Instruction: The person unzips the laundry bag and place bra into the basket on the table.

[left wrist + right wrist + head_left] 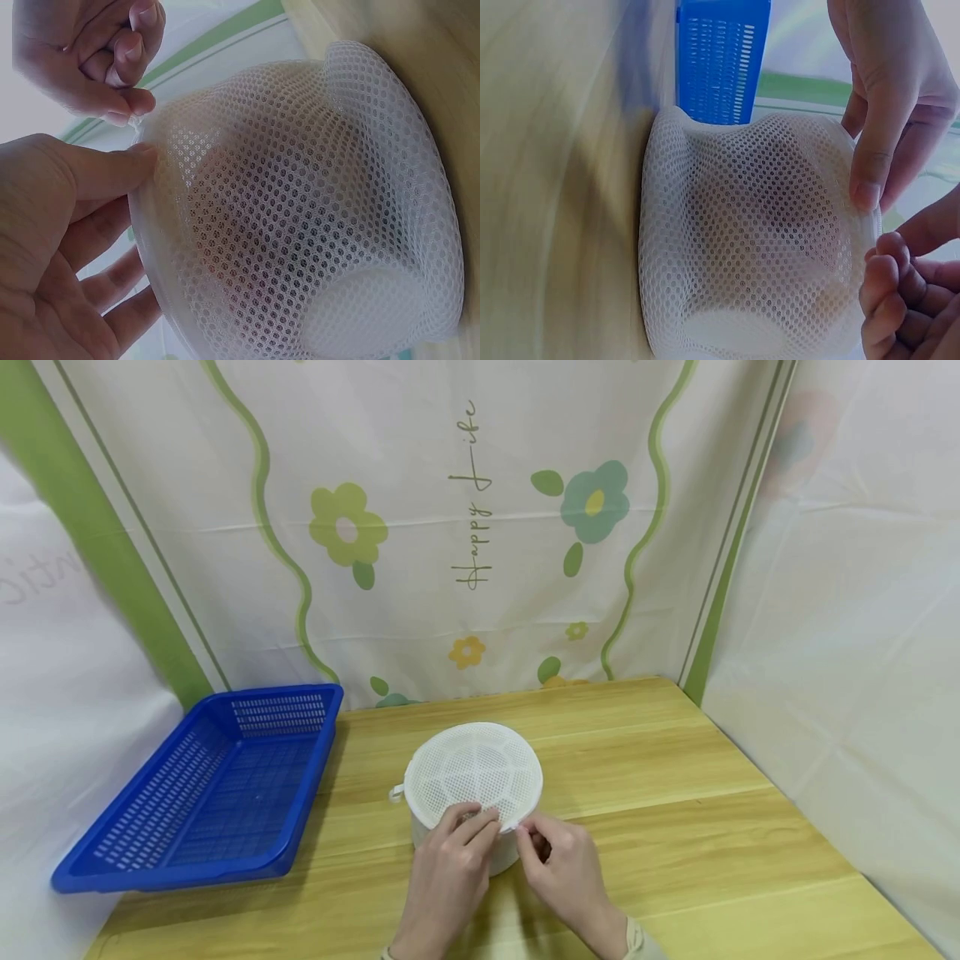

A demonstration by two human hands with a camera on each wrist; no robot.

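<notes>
A white cylindrical mesh laundry bag [474, 768] stands upright on the wooden table, its round mesh top facing up. My left hand [452, 872] grips the near rim, thumb outside against the edge and fingers over the top. Just right of it, my right hand [567, 870] pinches the small zipper pull at the rim between thumb and forefinger. In the left wrist view, the side mesh [277, 195] is slightly creased and a darker shape shows faintly through it. A smooth white round patch [735, 332] is low on the side in the right wrist view.
A blue plastic basket [296, 814] with slotted sides stands left of the bag. The wooden table [675, 852] extends to the right, and a floral curtain [420, 568] hangs behind it. A small white loop [396, 793] sticks out from the bag's left rim.
</notes>
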